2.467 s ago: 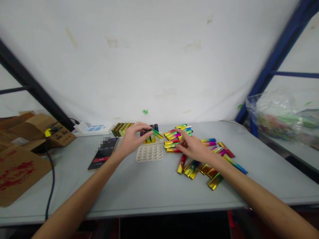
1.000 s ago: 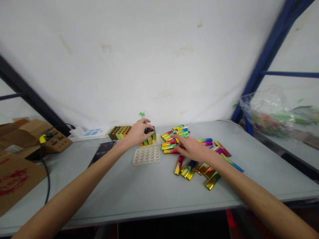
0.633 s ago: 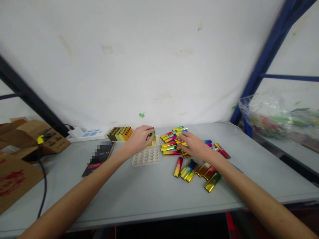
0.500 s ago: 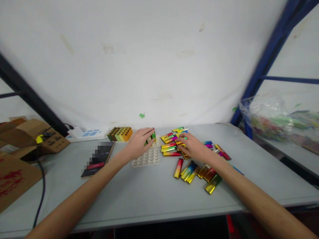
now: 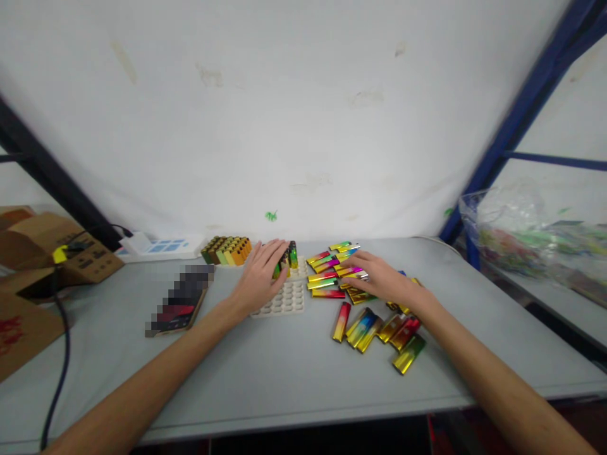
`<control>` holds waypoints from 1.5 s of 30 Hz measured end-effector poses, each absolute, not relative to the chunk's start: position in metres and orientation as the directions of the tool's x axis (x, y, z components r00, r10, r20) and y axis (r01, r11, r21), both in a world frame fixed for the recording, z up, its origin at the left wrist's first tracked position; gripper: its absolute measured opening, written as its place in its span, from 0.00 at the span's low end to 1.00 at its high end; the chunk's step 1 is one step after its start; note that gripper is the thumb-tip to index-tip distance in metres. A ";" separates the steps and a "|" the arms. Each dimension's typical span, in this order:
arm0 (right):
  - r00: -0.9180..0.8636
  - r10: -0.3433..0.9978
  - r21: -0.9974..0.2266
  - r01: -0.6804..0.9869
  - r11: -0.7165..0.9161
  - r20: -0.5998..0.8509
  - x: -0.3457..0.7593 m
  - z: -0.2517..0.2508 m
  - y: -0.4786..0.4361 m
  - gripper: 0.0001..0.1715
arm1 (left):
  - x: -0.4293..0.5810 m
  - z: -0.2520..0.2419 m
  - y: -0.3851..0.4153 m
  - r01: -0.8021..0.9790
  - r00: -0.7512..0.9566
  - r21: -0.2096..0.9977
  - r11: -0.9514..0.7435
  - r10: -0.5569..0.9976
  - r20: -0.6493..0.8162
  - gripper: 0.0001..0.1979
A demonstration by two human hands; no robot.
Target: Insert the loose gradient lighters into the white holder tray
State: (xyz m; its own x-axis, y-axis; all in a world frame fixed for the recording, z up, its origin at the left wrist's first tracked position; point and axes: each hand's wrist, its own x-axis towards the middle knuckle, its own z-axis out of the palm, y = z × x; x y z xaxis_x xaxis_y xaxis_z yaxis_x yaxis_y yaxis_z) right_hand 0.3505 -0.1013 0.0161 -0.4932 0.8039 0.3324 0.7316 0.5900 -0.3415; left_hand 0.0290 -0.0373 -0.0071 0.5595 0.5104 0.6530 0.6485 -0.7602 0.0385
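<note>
Two hands at work among bright metallic casings on a pale grey worktop [image 5: 246,373].

The left hand [image 5: 260,275] arches over upright casings [image 5: 293,254] in the rear white tray [image 5: 300,268], just behind the front white tray [image 5: 290,297]; its fingers curve about them, but whether they pinch one cannot be told. To the trays' right, the right hand [image 5: 379,278] is over the loose casings [image 5: 327,277], fingers bent and slightly parted (the back of the hand hides any grip, so that too is uncertain). A sideways knock from the left hand could topple the upright casings, tall and narrow as they look. Some loose casings overlap, so picking one up might drag its neighbours askew. The phone [image 5: 190,300] lies near the left forearm [image 5: 190,344], where a careless sweep could nudge it.
</note>
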 end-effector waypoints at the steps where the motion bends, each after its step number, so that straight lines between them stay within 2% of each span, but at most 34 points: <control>1: -0.507 0.793 -0.337 0.721 0.605 0.339 0.347 0.014 -0.103 0.21 | 0.029 -0.007 -0.038 0.654 0.538 0.052 -0.754 0.513 0.668 0.28; 4: -0.570 0.752 -0.305 0.689 0.657 0.332 0.332 0.004 -0.104 0.21 | 0.030 -0.005 -0.040 0.645 0.508 0.086 -0.759 0.510 0.695 0.26; 9: -0.607 0.738 -0.254 0.695 0.673 0.295 0.317 -0.011 -0.102 0.10 | 0.030 -0.001 -0.043 0.611 0.478 0.122 -0.783 0.487 0.731 0.25; 13: -0.591 0.738 -0.258 0.695 0.671 0.326 0.316 -0.006 -0.104 0.10 | 0.029 0.003 -0.045 0.630 0.475 0.083 -0.772 0.468 0.745 0.24; 17: -0.471 0.818 -0.377 0.728 0.572 0.331 0.319 0.008 -0.111 0.15 | 0.029 0.009 -0.050 0.669 0.450 0.037 -0.743 0.444 0.775 0.23; 20: -0.403 0.842 -0.498 0.680 0.537 0.357 0.320 0.016 -0.113 0.16 | 0.029 0.013 -0.053 0.676 0.420 0.037 -0.736 0.426 0.802 0.21; 22: -0.371 0.854 -0.603 0.604 0.521 0.366 0.319 0.017 -0.112 0.17 | 0.030 0.014 -0.054 0.681 0.422 0.022 -0.732 0.416 0.805 0.21; 25: -0.315 0.898 -0.798 0.430 0.422 0.305 0.315 0.018 -0.112 0.21 | 0.032 0.015 -0.057 0.678 0.428 0.011 -0.735 0.407 0.807 0.21; 27: -0.315 0.908 -0.873 0.311 0.375 0.277 0.311 0.021 -0.116 0.23 | 0.033 0.014 -0.058 0.665 0.430 0.008 -0.747 0.393 0.813 0.21; 30: -0.398 0.887 -0.928 0.178 0.327 0.236 0.306 0.026 -0.124 0.24 | 0.035 0.014 -0.059 0.651 0.438 -0.002 -0.759 0.374 0.817 0.21; 34: -0.525 0.850 -0.993 0.068 0.099 0.049 0.299 0.022 -0.130 0.27 | 0.036 0.013 -0.061 0.639 0.454 -0.010 -0.769 0.366 0.812 0.21; 36: -0.498 0.866 -0.996 0.040 0.079 0.049 0.296 0.014 -0.128 0.27 | 0.037 0.014 -0.061 0.632 0.461 -0.009 -0.775 0.366 0.808 0.20; 38: -0.420 0.900 -0.991 0.004 0.131 0.117 0.293 0.006 -0.125 0.26 | 0.038 0.014 -0.063 0.626 0.464 -0.004 -0.780 0.369 0.805 0.19; 41: -0.288 0.933 -0.969 0.052 0.240 0.216 0.292 0.001 -0.123 0.26 | 0.040 0.014 -0.065 0.621 0.465 0.007 -0.784 0.375 0.802 0.17; 45: -0.114 0.944 -0.901 0.283 0.328 0.308 0.298 0.005 -0.126 0.30 | 0.042 0.012 -0.067 0.612 0.470 0.015 -0.791 0.379 0.797 0.15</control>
State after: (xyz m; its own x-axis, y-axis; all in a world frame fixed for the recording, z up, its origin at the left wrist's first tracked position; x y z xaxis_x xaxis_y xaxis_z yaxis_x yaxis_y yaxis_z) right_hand 0.2977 -0.1265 0.0055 -0.1142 0.9444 0.3083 0.2832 0.3284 -0.9011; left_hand 0.0419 -0.0670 0.0124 0.4703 0.3790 0.7970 0.6115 -0.7911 0.0153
